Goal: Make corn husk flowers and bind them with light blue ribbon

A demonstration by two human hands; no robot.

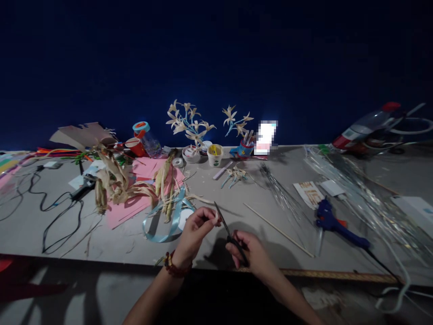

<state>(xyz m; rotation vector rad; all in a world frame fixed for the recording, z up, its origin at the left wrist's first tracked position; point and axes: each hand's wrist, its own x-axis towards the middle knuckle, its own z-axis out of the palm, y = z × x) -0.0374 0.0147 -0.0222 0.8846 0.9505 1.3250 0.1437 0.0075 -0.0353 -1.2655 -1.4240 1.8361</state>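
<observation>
My left hand [199,225], with a beaded bracelet at its wrist, pinches a small pale husk piece [217,218] between thumb and fingers. Black-handled scissors [223,220] are in my right hand [244,248], their blades pointing up and away, close beside that piece. Whether the blades touch it I cannot tell. Left of my hands lie a loop of light blue ribbon [162,235], its white spool [185,218] and dried corn husks [115,180]. Small husk flowers with blue stems [237,174] lie beyond my hands.
Pink paper [122,212] lies under the husks. A blue glue gun [338,225], thin wires [280,189] and a stick [277,228] are on the right. Husk flower sprays [187,119] stand behind a white tub [215,159]. Black cable [79,221] loops at left.
</observation>
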